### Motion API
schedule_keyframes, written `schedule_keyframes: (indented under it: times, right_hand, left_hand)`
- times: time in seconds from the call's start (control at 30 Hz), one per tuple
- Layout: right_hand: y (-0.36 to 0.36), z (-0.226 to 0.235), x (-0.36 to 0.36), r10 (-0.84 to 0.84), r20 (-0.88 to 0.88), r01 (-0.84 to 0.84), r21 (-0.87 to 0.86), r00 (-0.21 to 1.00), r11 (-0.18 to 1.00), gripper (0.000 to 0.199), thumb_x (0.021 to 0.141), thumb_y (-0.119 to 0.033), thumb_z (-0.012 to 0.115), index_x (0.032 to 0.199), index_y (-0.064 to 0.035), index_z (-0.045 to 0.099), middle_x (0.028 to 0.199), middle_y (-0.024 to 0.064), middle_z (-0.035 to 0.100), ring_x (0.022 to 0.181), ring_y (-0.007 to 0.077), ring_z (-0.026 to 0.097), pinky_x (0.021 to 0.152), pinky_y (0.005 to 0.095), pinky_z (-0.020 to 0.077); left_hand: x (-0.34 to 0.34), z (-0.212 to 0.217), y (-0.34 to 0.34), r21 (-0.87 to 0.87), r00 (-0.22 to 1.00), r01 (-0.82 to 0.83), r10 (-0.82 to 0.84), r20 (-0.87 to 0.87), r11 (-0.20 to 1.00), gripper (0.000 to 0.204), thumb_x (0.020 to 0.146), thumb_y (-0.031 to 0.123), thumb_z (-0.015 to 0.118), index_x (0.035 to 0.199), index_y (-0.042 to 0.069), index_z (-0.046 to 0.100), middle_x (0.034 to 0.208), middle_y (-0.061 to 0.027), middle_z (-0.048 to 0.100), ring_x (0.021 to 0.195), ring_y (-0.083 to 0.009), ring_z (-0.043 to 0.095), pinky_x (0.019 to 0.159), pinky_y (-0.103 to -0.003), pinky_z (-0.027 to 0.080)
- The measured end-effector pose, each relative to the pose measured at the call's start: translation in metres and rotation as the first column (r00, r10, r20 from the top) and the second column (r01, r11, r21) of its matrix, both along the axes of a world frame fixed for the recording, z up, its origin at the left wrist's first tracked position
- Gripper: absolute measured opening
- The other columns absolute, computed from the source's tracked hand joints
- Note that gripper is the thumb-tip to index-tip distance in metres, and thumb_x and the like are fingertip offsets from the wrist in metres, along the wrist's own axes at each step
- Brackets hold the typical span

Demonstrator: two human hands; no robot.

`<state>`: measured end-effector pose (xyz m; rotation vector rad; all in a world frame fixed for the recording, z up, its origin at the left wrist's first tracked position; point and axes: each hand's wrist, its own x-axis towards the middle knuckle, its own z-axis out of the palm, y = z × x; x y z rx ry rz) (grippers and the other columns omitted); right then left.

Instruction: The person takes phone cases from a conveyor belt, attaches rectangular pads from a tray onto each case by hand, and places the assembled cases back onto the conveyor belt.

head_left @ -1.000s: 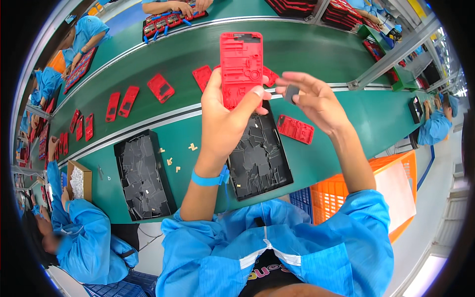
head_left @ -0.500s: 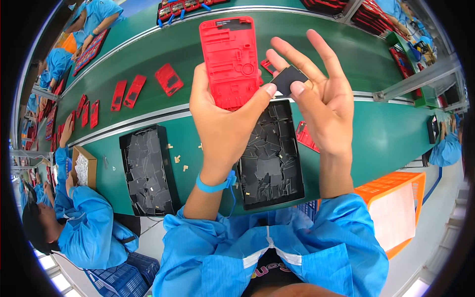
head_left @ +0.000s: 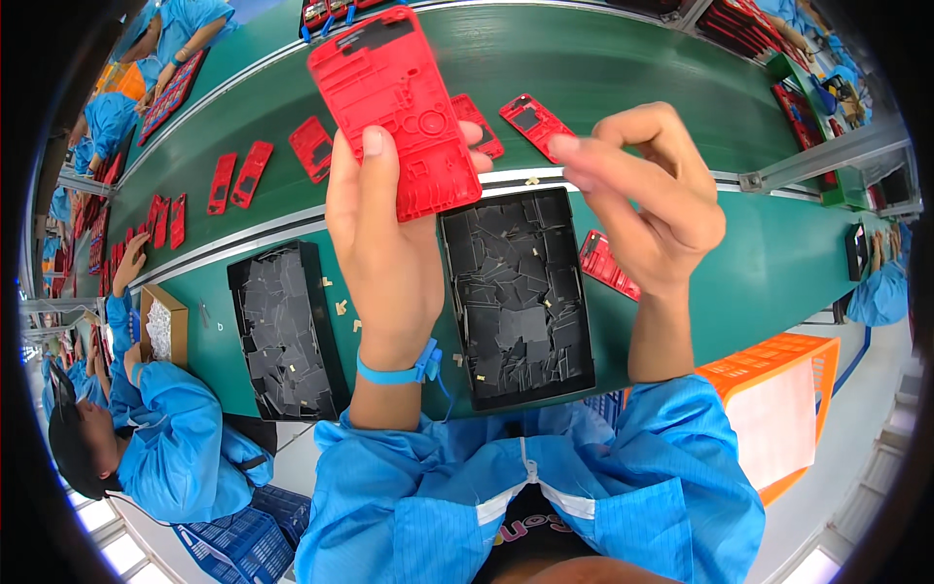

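My left hand (head_left: 384, 234) grips a red plastic housing (head_left: 389, 117), raised over the bench with its ribbed inner side showing. The thumb lies across that inner face, and fingertips show past the right edge. A black patch (head_left: 384, 34) covers part of the housing's upper end. To the right, my right hand (head_left: 647, 190) is raised, its fingers curled and their tips close to the thumb. Whatever the tips pinch, if anything, is too small or hidden to make out. Below both hands stands a black tray (head_left: 519, 389) full of thin black pieces.
More red housings (head_left: 535, 125) lie along the green belt (head_left: 623, 58) beyond the metal rail. A second black tray (head_left: 336, 375) stands left, near small tan scraps (head_left: 341, 308). A co-worker (head_left: 185, 448) sits at left by a cardboard box (head_left: 178, 331). An orange crate (head_left: 825, 365) stands right.
My left hand has moved left with the housing, which is now tilted. My right hand has drawn away and curled its fingers; the black piece between both hands is no longer visible there.
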<state>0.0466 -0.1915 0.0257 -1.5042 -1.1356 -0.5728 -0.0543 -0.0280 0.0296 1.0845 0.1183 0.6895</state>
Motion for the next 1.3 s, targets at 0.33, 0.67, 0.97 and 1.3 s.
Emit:
schedule_keyframes:
  times: [0.33, 0.67, 0.97, 1.3]
  right_hand:
    - [-0.012, 0.011, -0.001, 0.073, 0.288, -0.062, -0.047, 0.955, 0.997, 0.030, 0.061, -0.012, 0.082, 0.091, -0.0116, 0.084, 0.070, -0.0012, 0.053, 0.062, 0.0173, 0.049, 0.076, 0.0345, 0.0422]
    - [0.014, -0.012, -0.017, 0.109, -0.141, -0.074, 0.232, 0.984, 0.970, 0.034, 0.080, 0.015, 0.076, 0.113, 0.0091, 0.070, 0.116, 0.0186, 0.070, 0.090, 0.0154, 0.067, 0.074, 0.0268, 0.0554]
    - [0.002, 0.002, -0.009, 0.054, -0.426, 0.092, 0.314, 0.903, 0.945, 0.031, 0.091, 0.006, 0.068, 0.122, 0.0073, 0.064, 0.114, 0.0147, 0.072, 0.092, 0.0096, 0.066, 0.080, 0.0237, 0.0545]
    - [-0.011, 0.001, 0.000, 0.174, -0.275, -0.103, 0.253, 0.946, 0.962, 0.017, 0.091, 0.009, 0.068, 0.106, 0.0035, 0.062, 0.118, 0.0183, 0.068, 0.100, 0.0156, 0.067, 0.083, 0.0259, 0.0536]
  left_hand:
    - [-0.005, -0.010, 0.007, 0.159, 0.981, -0.178, 0.162, 0.107, 0.971, 0.047, 0.093, -0.005, 0.067, 0.137, -0.002, 0.053, 0.123, -0.0158, 0.067, 0.112, -0.0248, 0.067, 0.098, -0.044, 0.056]
    - [-0.008, -0.002, -0.015, -0.263, 0.980, 0.089, -0.037, 0.198, 0.961, 0.034, 0.102, 0.013, 0.064, 0.130, -0.004, 0.054, 0.114, -0.0165, 0.069, 0.098, -0.0284, 0.074, 0.080, -0.048, 0.067]
    - [-0.008, 0.003, -0.014, 0.100, 0.959, 0.215, -0.190, -0.208, 0.972, 0.023, 0.087, -0.007, 0.074, 0.102, -0.003, 0.057, 0.098, -0.0130, 0.072, 0.090, -0.0170, 0.073, 0.074, -0.029, 0.062]
    - [-0.001, -0.009, -0.017, -0.282, 0.947, 0.275, -0.309, -0.086, 0.919, 0.036, 0.107, 0.014, 0.053, 0.134, -0.008, 0.058, 0.120, -0.0146, 0.070, 0.104, -0.0154, 0.069, 0.089, -0.029, 0.056]
